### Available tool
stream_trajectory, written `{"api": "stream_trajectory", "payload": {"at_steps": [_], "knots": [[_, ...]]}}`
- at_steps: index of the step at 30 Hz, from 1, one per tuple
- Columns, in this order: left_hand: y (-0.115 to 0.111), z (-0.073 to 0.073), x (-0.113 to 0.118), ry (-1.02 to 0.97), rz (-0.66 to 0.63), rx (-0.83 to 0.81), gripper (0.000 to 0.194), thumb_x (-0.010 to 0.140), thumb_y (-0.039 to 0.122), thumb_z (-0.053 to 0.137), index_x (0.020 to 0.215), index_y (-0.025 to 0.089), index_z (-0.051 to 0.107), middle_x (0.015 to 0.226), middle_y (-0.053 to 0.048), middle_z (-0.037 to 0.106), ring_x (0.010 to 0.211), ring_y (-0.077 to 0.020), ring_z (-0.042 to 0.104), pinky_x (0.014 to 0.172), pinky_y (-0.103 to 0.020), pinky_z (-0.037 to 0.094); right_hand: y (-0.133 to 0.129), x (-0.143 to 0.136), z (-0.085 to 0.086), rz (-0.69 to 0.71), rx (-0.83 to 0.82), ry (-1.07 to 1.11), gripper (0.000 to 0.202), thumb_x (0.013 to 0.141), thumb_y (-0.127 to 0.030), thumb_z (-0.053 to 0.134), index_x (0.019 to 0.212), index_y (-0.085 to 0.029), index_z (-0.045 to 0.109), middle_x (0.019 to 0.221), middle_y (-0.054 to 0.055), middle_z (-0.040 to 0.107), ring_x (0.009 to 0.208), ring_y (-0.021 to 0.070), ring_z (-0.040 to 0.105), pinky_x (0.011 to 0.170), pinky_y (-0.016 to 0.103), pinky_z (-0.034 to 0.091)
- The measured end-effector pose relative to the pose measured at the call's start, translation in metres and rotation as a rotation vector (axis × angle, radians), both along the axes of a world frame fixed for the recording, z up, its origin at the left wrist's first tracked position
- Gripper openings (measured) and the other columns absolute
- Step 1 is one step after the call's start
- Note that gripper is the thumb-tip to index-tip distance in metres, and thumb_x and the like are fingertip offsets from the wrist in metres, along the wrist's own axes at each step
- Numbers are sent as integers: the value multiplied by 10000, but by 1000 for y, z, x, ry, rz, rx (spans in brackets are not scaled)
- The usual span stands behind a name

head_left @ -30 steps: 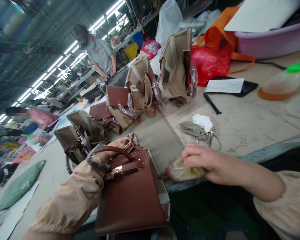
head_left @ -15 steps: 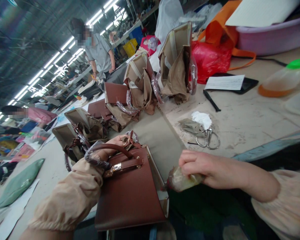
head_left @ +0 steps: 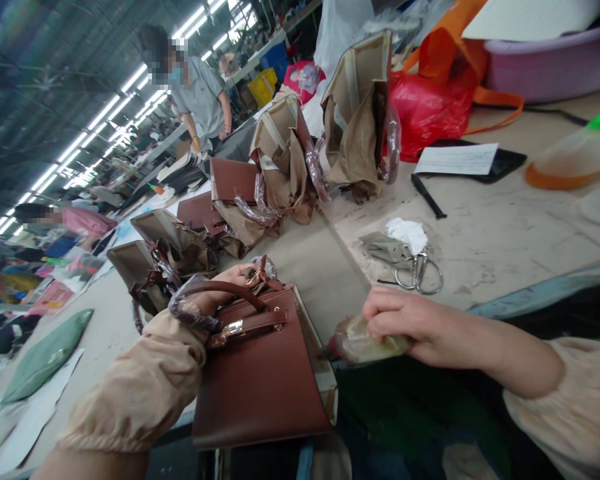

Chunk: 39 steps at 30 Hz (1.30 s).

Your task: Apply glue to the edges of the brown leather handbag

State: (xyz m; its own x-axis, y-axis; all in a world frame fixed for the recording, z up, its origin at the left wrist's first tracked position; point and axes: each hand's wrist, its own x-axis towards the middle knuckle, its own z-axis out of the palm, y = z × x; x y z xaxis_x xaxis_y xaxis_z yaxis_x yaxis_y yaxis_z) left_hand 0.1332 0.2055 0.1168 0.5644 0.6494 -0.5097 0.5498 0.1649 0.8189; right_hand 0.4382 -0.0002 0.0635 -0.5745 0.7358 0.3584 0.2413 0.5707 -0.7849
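While the handbag [head_left: 260, 387] sits between, the left hand [head_left: 231, 277] grips its strap [head_left: 266, 277], the right hand [head_left: 403, 323] a bottle [head_left: 363, 341].

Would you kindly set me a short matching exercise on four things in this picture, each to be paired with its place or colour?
1. Nearest handbag
2. Yellowish container
3. Scissors
4. Tub

A. On the table, next to crumpled white material
B. Light purple, at the upper right
C. Brown, by the left hand
D. Gripped in the right hand

Right pairs: 1-C, 2-D, 3-A, 4-B.
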Motion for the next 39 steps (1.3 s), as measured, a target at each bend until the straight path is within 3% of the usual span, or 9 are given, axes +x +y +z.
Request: {"api": "stream_trajectory", "payload": {"at_steps": [7,12,17,21,26,30,34,39], "knots": [[1,0,-2,-8,14,18,290,581,344,810,709,148,640,687,1,631,613,-118,530,607,-235,430,-5,1,6,68,5,-101,385,545,124,405,749,-192,485,879,-2,517,867,149,445,728,271,333],[-1,3,-1,13,18,56,285,593,319,801,762,146,652,744,-5,644,670,-127,545,635,-229,431,-7,3,6,13,27,-63,400,547,122,396,776,-192,495,905,6,509,892,156,443,747,286,328],[4,-3,-4,43,1,91,246,580,285,793,698,140,634,687,2,616,630,-115,521,600,-222,416,-9,3,7,99,2,-104,365,574,118,406,756,-189,480,891,2,516,877,152,438,731,282,329],[6,-5,-6,21,18,81,239,565,250,788,711,137,637,703,1,628,625,-112,527,588,-225,416,-10,4,8,32,32,-74,373,583,116,396,773,-191,487,890,13,501,886,161,439,738,297,329],[0,2,1,39,25,71,238,550,258,782,697,140,637,699,1,622,623,-115,522,608,-238,421,-9,3,6,85,8,-83,359,590,115,396,763,-189,477,878,9,500,873,153,439,726,289,335],[-2,4,2,-10,55,44,250,526,258,775,703,150,636,684,8,614,612,-112,506,613,-237,413,-8,1,3,31,4,-49,382,574,114,393,782,-192,488,903,12,498,892,156,450,745,292,345],[3,15,-5,40,29,78,221,523,193,731,728,155,658,682,9,620,601,-120,512,583,-226,405,-9,1,-2,-11,0,12,384,613,102,415,827,-205,496,920,16,496,879,151,474,732,272,371],[19,48,-13,17,-37,151,198,550,157,726,735,161,658,679,6,624,587,-117,527,581,-220,417,-5,3,-7,-231,75,96,332,640,79,434,800,-211,460,926,24,467,861,156,486,727,267,393]]}}
